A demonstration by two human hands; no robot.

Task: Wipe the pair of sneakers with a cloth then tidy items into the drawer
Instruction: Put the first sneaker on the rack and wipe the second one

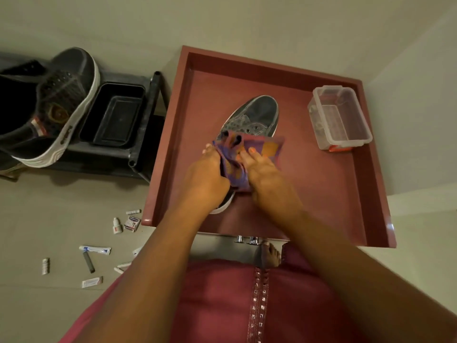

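Floor clutter [95,250], perhaps tubes, beside open drawer [376,194]

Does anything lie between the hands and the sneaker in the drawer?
Only the cloth. Both the left hand and the right hand grip it and hold it against the sneaker in the open drawer. Nothing else visible stands in the way.

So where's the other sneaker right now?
Far left of the head view, the other sneaker sits on a dark rack, beside a black tray.
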